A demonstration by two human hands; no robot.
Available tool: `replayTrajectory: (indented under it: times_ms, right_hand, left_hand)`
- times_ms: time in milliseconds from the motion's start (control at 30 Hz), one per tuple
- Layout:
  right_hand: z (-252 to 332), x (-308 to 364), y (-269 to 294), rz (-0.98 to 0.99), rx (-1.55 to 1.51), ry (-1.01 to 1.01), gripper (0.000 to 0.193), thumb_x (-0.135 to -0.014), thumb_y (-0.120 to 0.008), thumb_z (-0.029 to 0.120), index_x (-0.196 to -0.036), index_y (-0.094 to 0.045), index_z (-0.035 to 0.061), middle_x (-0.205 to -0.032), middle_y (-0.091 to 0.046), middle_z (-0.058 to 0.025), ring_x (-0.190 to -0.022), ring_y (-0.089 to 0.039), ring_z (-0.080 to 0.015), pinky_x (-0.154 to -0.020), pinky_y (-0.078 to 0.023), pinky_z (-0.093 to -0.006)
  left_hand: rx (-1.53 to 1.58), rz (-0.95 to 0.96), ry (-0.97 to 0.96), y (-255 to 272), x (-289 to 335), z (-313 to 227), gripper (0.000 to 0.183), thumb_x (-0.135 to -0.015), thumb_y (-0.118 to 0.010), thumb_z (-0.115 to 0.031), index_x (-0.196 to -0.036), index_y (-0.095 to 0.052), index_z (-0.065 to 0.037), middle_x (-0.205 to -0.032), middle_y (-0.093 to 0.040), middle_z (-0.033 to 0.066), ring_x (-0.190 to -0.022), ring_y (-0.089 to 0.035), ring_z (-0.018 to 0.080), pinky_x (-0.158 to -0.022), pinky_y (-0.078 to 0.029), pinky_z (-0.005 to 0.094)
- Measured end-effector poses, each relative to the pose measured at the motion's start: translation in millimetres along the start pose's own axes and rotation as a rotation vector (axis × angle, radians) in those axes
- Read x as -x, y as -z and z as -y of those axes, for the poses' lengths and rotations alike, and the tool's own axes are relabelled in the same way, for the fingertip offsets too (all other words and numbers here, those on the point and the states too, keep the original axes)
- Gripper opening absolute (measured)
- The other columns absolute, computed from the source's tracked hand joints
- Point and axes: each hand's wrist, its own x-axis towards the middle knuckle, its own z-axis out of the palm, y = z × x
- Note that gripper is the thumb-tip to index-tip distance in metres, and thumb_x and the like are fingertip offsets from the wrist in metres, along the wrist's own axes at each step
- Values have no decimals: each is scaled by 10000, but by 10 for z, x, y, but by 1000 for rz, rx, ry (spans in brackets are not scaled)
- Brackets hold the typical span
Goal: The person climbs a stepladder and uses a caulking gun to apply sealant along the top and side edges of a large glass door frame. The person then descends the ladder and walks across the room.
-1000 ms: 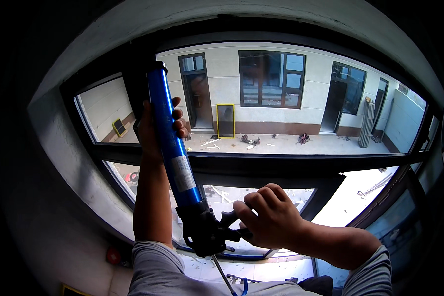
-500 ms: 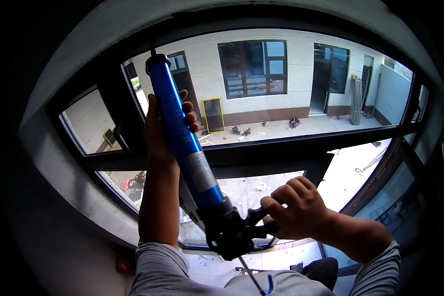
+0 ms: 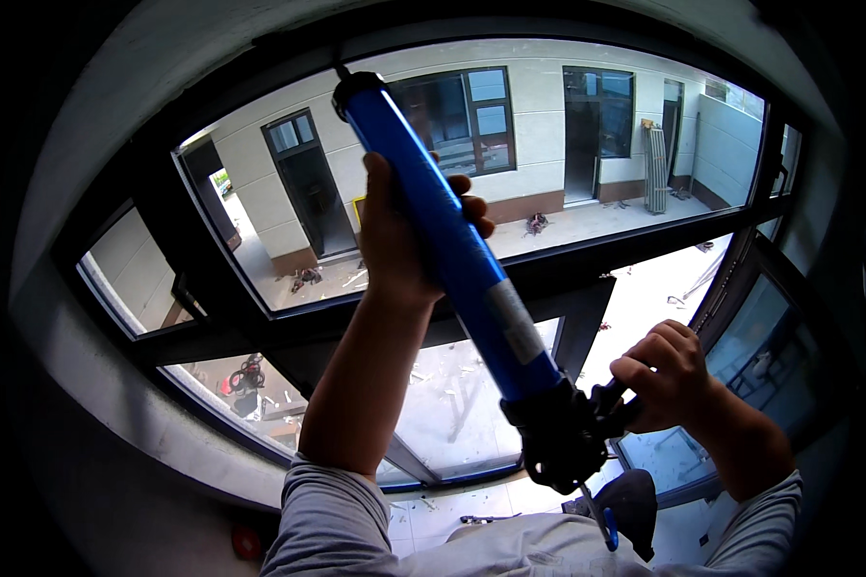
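Note:
A long blue caulking gun (image 3: 452,252) slants across the view, its black nozzle (image 3: 343,71) up at the top bar of the dark window frame (image 3: 289,72). Whether the tip touches the bar, I cannot tell. My left hand (image 3: 399,226) is closed around the barrel at its upper middle, palm beneath, fingertips curling over the right side. At the lower end, my right hand (image 3: 669,377) grips the black handle and trigger (image 3: 614,409); some of its fingers are hidden. A metal rod with a blue hooked end (image 3: 610,529) sticks out behind, close to my shirt.
A large glass pane shows a courtyard with a pale building and a leaning radiator (image 3: 655,171). Below it a crossbar (image 3: 539,269) runs over lower panes. An opened glass door (image 3: 770,356) stands at right. A round red thing (image 3: 246,541) lies at lower left.
Both hands and the caulking gun have shifted right in view, and the nozzle has moved right along the top bar. The scene outside has slid left. Both grips stay closed.

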Motion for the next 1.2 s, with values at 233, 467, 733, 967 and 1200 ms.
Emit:
replayTrajectory:
  times_ms: [233, 467, 733, 967, 1200]
  right_hand:
    - [-138, 355, 276, 15, 71, -31, 377, -833, -688, 484, -790, -525, 147, -647, -444, 0, -501, -406, -107, -448, -294, -285]
    - [-343, 614, 473, 34, 148, -38, 345, -816, -702, 423, -781, -524, 130, -606, -424, -3, -467, -405, -105, -433, -313, -271]
    - [-507, 925, 677, 64, 204, -68, 358, -800, -707, 431, -767, -513, 133, -597, -431, -1, -459, -419, -108, -429, -314, -279]
    - [-679, 1157, 778, 65, 228, -78, 376, -812, -700, 463, -770, -515, 138, -606, -428, 1, -456, -421, -102, -415, -306, -276]
    - [-935, 1449, 860, 77, 237, -91, 367, -795, -709, 451, -760, -510, 145, -609, -416, 2, -445, -417, -100, -401, -303, -271]
  left_hand:
    - [-93, -215, 61, -365, -217, 512, 688, -925, -431, -689, -1143, -570, -51, -917, -699, 182, -807, -736, 303, -677, -621, 456]
    - [-189, -336, 153, -497, -428, 894, 785, -908, -384, -745, -1040, -581, 3, -852, -677, 175, -765, -720, 290, -714, -610, 424]
    - [-173, -311, 181, -628, -680, 1351, 843, -898, -353, -774, -1065, -558, 27, -886, -641, 182, -775, -706, 293, -732, -590, 434]
    - [-241, -328, 168, -714, -860, 1650, 858, -892, -354, -782, -1158, -513, 19, -957, -608, 182, -846, -686, 293, -779, -561, 452]
    - [-216, -332, 204, -752, -1023, 1946, 872, -888, -352, -789, -1117, -544, 30, -911, -618, 189, -827, -688, 293, -773, -560, 450]
